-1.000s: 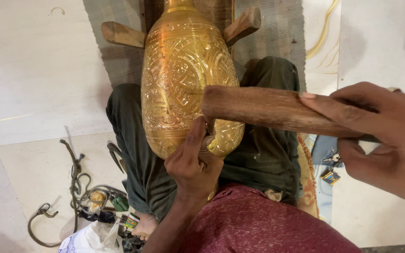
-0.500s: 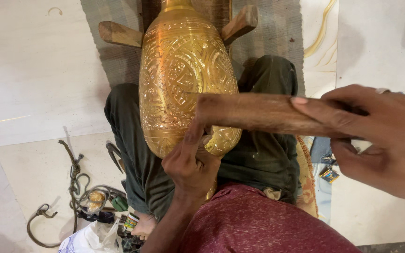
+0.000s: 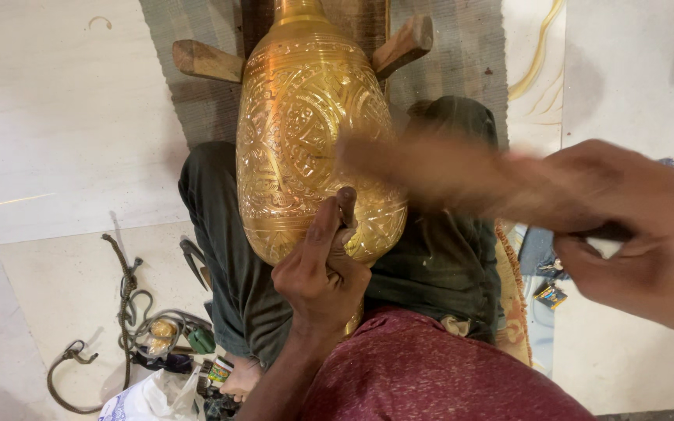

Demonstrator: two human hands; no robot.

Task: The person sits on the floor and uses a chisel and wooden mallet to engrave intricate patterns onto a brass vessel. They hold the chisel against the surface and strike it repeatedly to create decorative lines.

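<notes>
A large brass vase [image 3: 306, 140] with engraved patterns lies across my lap, its neck pointing away, resting on a wooden cross-shaped stand [image 3: 204, 62]. My left hand [image 3: 323, 273] grips a small metal chisel [image 3: 346, 206] whose tip presses on the vase's lower side. My right hand [image 3: 633, 226] holds a thick wooden mallet [image 3: 446, 175], blurred by motion, raised a little above the chisel's head.
A grey woven mat [image 3: 446, 62] lies under the stand on a pale tiled floor. A rope with metal hooks [image 3: 122, 312], small tools and a white plastic bag [image 3: 150, 398] lie at lower left. Small items [image 3: 549, 292] sit at the right beside a patterned cushion edge.
The wooden mallet has lifted off the chisel and now swings, blurred. My left hand and chisel stay on the vase.
</notes>
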